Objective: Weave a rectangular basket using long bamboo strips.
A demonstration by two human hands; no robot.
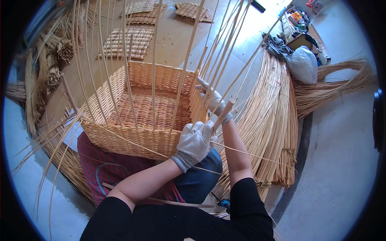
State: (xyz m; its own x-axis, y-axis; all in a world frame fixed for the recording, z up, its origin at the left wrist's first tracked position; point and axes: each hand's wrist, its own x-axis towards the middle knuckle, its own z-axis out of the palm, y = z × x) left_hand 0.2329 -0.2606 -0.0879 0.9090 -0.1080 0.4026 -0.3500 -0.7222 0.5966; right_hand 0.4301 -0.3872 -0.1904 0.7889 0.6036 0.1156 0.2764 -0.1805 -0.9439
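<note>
A square wicker basket (110, 132) of woven tan willow rests tilted on my lap, with tall upright rods (153, 80) rising from its walls. Thick wooden posts (223, 113) stand at its corners. My left hand (194, 140), in a grey-white glove, is closed around the near right corner of the rim, beside the corner post. My right hand (213, 100), gloved too, is along the basket's right wall, its fingers around the upright rods there. Part of its grip is hidden behind the rods. Loose weaving strands trail from the near side past my left hand.
A large bundle of long willow rods (267, 120) lies at the right, with a white plastic bag (302, 64) behind it. Woven panels (128, 43) lie on the brown board ahead. More bundles (50, 72) line the left. A wooden stick (177, 203) crosses by my lap.
</note>
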